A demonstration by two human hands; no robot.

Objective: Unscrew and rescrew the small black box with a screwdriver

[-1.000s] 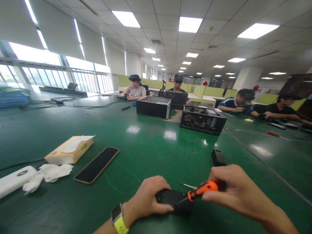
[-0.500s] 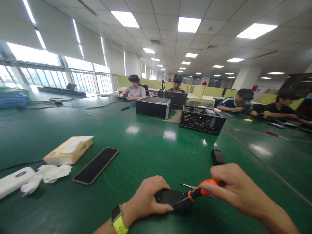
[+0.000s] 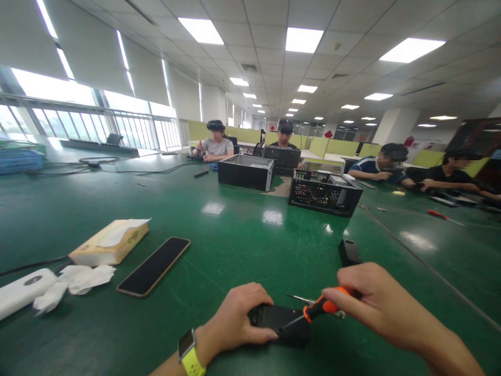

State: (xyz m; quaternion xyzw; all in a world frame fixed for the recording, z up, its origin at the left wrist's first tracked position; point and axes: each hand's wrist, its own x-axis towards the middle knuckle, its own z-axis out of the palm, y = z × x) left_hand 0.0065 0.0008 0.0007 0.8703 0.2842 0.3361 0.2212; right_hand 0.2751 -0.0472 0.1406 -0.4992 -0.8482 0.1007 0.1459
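While the left hand (image 3: pixel 235 319) clamps over one end of a flat black device (image 3: pixel 278 319) on the green table (image 3: pixel 242 235), the right hand (image 3: pixel 378 305) pinches an orange-handled screwdriver (image 3: pixel 323 307), its tip on the device. Just beyond lies a small black block (image 3: pixel 349 252); a phone (image 3: pixel 154 265) sits well left.

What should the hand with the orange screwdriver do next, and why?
Probably a small twist of the screwdriver in place. The right hand pinches its orange handle, the thin shaft slants down onto the black part, and the left hand clamps that part against the green table, so it looks braced for turning. Whether the tip sits in a screw is too small to tell.
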